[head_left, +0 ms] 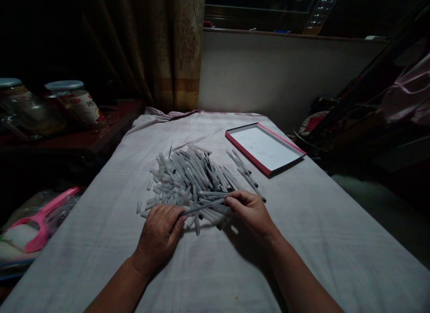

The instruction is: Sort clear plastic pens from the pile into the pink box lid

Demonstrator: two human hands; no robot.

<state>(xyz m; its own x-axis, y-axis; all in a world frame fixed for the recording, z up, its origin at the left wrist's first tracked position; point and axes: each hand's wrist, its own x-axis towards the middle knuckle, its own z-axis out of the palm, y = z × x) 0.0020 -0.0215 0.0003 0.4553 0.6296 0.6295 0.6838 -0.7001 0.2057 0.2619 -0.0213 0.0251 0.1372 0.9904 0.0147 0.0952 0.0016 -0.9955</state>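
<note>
A slim grey pen (203, 207) stretches between my two hands, just above the near edge of a pile. My left hand (160, 234) is closed around its left end, thumb and fingers together. On the other side, my right hand (249, 210) pinches the right end between thumb and fingertips. Beneath and beyond lies a loose pile of translucent pens and pen parts (191, 169), some with dark tips. Short clear pieces (164, 192), which look like pen caps, gather at the pile's left. Several dark-ended pens (247, 169) lie apart to the right.
A shallow red-edged box lid (268, 147) with a white inside rests at the back right of the cloth-covered table (215, 272). Lidded jars (77, 102) stand on a dark side table at left. A pink handle-shaped object (43, 219) lies below them. A curtain (181, 48) hangs behind.
</note>
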